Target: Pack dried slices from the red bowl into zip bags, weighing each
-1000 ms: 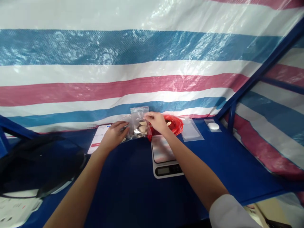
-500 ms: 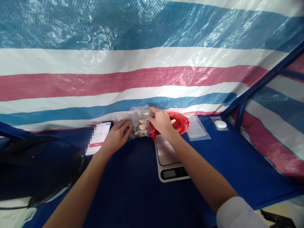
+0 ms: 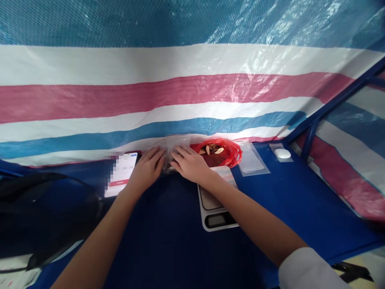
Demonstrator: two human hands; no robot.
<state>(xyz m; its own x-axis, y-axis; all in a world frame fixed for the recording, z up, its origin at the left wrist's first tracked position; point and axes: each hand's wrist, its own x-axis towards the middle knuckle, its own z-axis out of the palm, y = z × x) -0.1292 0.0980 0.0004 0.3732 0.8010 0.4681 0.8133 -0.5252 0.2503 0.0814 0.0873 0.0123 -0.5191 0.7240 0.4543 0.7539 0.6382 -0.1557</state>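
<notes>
Clear plastic zip bags [image 3: 176, 141] lie at the back of the blue table, against the striped sheet. My left hand [image 3: 147, 167] rests on their left part with its fingers stretched out. On the right part lies my right hand [image 3: 189, 163], fingers spread and flat. Both hands cover most of what the bags contain. Just right of my right hand is an open red plastic bag [image 3: 233, 154] holding pale, dried slices [image 3: 219, 150]. Below my right wrist stands a kitchen scale [image 3: 210, 200], partly hidden by my forearm.
A phone [image 3: 124, 170] with a lit timer screen lies left of my left hand. Farther right are flat clear bags [image 3: 252, 160] and a white rounded object [image 3: 282, 153] on a small bag. A dark bag-like object [image 3: 45, 216] sits at the left.
My right hand has moved left, from the edge of the clear bag beside the red bag onto the clear bags. The slices in the red bag are now uncovered. My left hand stays nearly put.
</notes>
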